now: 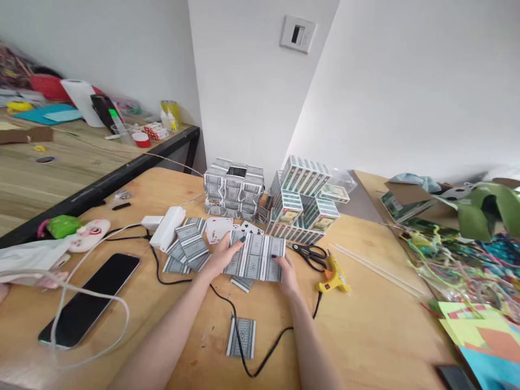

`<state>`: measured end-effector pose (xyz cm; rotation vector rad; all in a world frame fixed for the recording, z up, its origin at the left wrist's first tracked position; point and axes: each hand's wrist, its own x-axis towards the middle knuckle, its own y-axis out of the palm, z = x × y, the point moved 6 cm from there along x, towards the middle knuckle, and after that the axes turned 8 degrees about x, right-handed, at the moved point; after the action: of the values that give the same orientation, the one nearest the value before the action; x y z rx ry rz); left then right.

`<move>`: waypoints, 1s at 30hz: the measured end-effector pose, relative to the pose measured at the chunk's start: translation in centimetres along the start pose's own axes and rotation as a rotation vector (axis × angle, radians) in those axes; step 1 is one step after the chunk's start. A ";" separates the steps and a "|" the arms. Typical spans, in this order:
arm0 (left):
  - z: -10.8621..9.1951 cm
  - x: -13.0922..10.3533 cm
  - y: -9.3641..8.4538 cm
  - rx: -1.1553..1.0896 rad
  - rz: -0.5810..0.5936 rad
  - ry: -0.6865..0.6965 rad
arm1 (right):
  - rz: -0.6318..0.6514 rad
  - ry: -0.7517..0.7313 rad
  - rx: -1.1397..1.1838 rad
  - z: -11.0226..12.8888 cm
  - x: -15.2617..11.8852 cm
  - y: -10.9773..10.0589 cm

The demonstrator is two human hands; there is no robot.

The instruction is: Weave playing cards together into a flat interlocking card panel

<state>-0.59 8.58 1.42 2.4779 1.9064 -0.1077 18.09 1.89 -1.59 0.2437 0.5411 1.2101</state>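
Observation:
Between my two hands is a flat panel of joined playing cards [255,258], grey patterned backs facing up. My left hand [221,254] grips its left edge, thumb on top. At the right edge my right hand [286,271] holds it too, a dark-nailed finger lying over the card backs. Fingers beneath the panel are hidden. A pile of loose cards [190,248] lies left of the panel, and face-up cards [219,228] lie behind it. One patterned card piece [246,338] rests nearer me under a black cord. Behind stands a box-like structure built from cards [232,189].
Boxed card decks [304,206] are stacked at the back right. Black scissors [311,255], a yellow glue gun [335,276] and clear glue sticks [377,270] lie on the right. At left are a phone [91,300], a white power strip [167,228] and looping cables.

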 end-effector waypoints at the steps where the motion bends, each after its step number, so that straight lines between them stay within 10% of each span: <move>1: 0.2 0.0 0.1 -0.120 0.021 -0.042 | -0.006 0.018 0.052 0.0 0.1 -0.2; 8: 0.8 0.0 1.4 -0.802 0.270 -0.325 | 0.183 0.058 0.333 1.1 -0.4 1.0; 20: -0.3 -1.6 3.2 -0.891 0.621 -0.245 | 0.475 -0.006 0.155 1.7 -1.8 3.8; 25: -0.5 -1.7 2.3 -0.900 0.529 -0.264 | 0.660 -0.018 -0.010 2.2 -2.8 4.9; 30: -0.2 -1.2 1.0 -0.918 0.257 -0.273 | 0.476 -0.015 0.149 1.6 -1.4 3.0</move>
<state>0.03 7.18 1.62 1.8990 1.1250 0.3362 16.15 1.78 1.51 0.5295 0.5797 1.6279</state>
